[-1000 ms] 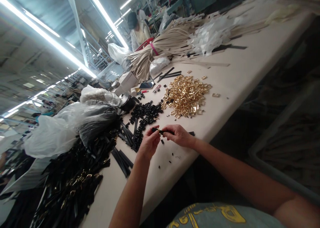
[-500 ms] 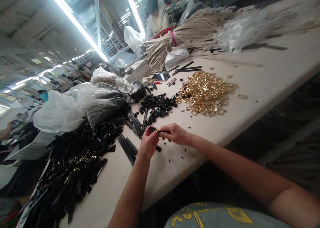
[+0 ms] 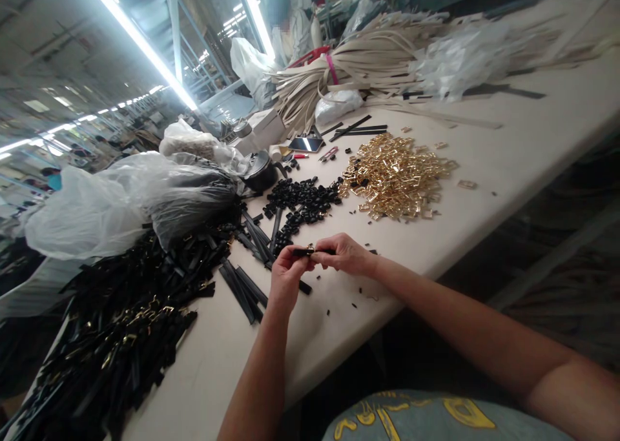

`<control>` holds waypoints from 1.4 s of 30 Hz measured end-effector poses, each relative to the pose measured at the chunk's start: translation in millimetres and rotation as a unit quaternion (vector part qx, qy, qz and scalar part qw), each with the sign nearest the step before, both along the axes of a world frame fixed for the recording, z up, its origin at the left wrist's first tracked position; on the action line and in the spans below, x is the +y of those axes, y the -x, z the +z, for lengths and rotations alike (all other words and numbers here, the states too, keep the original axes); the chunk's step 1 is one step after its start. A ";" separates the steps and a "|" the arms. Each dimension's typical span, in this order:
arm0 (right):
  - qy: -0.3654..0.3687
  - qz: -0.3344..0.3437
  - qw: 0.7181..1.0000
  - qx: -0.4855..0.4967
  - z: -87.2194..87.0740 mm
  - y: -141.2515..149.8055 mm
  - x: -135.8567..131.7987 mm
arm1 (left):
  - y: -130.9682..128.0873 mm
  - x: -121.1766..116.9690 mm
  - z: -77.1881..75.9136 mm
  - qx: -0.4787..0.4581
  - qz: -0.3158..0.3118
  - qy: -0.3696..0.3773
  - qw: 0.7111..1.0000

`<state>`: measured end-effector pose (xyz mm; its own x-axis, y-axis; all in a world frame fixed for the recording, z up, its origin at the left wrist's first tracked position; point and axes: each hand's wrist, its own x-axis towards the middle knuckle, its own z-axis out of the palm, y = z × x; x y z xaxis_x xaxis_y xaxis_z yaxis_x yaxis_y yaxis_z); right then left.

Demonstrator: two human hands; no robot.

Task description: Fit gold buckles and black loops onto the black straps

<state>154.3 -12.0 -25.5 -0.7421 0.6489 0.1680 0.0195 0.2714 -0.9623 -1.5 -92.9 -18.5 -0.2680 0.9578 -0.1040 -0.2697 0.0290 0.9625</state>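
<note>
Between my two hands is a black strap point(image 3: 301, 252) with a small gold buckle point(image 3: 310, 249) on it. My left hand point(image 3: 287, 274) pinches the strap on the left of the buckle. On the other side, my right hand point(image 3: 345, 255) grips the strap with its fingers closed, its end passing into the palm. Just beyond the hands lies a heap of small black loops point(image 3: 303, 202). To its right is a pile of gold buckles point(image 3: 397, 176). Loose black strips point(image 3: 242, 289) lie left of my left hand.
A large heap of black straps with gold buckles point(image 3: 126, 331) covers the table's left side. Behind it sit plastic bags point(image 3: 116, 195) and a dark metal pot point(image 3: 261, 172). A phone point(image 3: 306, 144) and bundled beige strips point(image 3: 358, 60) lie farther back. The table's front edge point(image 3: 339, 363) runs diagonally.
The strap and buckle have turned slightly, and the buckle now shows more plainly between my fingers. Both hands remain close together. The camera view has shifted a little.
</note>
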 end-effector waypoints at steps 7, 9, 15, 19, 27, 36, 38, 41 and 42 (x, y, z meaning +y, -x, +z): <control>-0.154 -0.027 0.987 -0.031 -4.8 0.3 1.0 | 0.3 4.8 -6.8 0.024 0.024 0.013 0.999; -0.169 -0.041 0.984 -0.050 -4.9 -1.3 1.7 | 2.9 6.5 -5.4 0.015 0.046 0.018 0.999; -0.160 -0.075 0.979 -0.106 -1.9 -9.1 4.3 | 17.1 8.6 1.2 -0.039 0.126 0.009 0.991; -0.181 -0.080 0.975 -0.101 -1.6 -9.3 3.8 | 17.8 8.9 -0.5 -0.078 0.130 0.036 0.988; -0.197 -0.081 0.971 -0.110 -0.4 -8.1 1.9 | 10.3 9.6 -4.4 -0.086 0.109 0.071 0.988; -0.233 -0.078 0.956 -0.162 4.8 0.5 -10.7 | 6.5 8.9 -12.7 -0.044 0.081 0.053 0.994; -0.270 -0.094 0.932 -0.223 11.5 4.4 -13.5 | 6.2 9.6 -16.6 -0.028 0.082 0.044 0.995; -0.299 -0.099 0.905 -0.284 22.2 9.2 -14.0 | 5.2 10.0 -20.3 -0.009 0.076 0.024 0.997; -0.290 -0.098 0.908 -0.286 24.5 10.2 -13.3 | 4.7 9.9 -20.5 0.000 0.075 0.016 0.997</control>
